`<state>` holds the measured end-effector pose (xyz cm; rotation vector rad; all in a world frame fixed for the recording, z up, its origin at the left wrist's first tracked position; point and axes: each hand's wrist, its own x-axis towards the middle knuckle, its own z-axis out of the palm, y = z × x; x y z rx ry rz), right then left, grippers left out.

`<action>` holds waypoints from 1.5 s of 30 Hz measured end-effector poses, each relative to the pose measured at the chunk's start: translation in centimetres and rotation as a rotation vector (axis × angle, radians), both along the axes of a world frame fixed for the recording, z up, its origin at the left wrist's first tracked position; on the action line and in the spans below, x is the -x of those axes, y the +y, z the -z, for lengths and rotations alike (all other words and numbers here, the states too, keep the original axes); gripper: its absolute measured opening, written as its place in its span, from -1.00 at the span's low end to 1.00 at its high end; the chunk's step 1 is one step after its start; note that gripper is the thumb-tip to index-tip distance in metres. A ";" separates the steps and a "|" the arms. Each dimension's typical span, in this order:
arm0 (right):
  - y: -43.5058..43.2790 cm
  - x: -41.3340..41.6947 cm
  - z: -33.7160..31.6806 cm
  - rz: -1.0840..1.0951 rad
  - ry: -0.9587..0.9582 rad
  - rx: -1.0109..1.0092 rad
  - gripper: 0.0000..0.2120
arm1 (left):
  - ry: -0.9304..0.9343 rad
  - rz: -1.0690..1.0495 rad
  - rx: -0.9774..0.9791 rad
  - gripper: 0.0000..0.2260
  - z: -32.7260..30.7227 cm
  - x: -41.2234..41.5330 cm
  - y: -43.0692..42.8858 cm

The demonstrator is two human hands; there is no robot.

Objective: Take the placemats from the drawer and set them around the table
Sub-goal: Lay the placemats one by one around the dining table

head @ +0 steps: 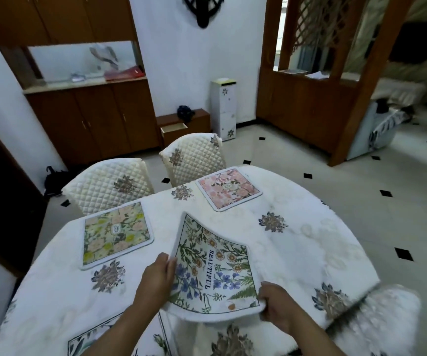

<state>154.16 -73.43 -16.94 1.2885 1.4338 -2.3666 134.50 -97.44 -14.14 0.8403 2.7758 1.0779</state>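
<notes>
Both hands hold a floral placemat [215, 265] printed "BEAUTIFUL", curled and lifted just above the table [297, 240]. My left hand [157, 278] grips its left edge; my right hand [275, 305] pinches its near right corner. A yellow-green flowered placemat [116, 233] lies flat at the table's far left. A pink flowered placemat [229, 188] lies flat at the far edge. Another placemat [120, 335] lies under my left forearm at the near edge, partly hidden.
Two quilted chairs [109, 185] [194, 156] stand at the far side, and a furry white seat [376, 322] at the near right. A low wooden unit with an open drawer [174, 129] sits against the back wall, next to a white floral cabinet [223, 109].
</notes>
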 end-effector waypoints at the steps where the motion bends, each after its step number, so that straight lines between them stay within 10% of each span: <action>1: 0.7 -0.2 -0.4 0.010 -0.007 -0.036 -0.82 | 0.020 0.004 -0.007 -0.69 -0.6 -0.5 0.7; 15: 20.2 -0.1 2.1 -0.482 -0.219 -0.706 -0.85 | 0.004 -0.280 -0.044 -0.79 2.0 -9.2 16.7; 45: 38.4 -3.8 8.1 -0.587 0.050 -1.229 -0.72 | -0.059 -0.566 0.290 -0.66 8.3 -16.7 31.9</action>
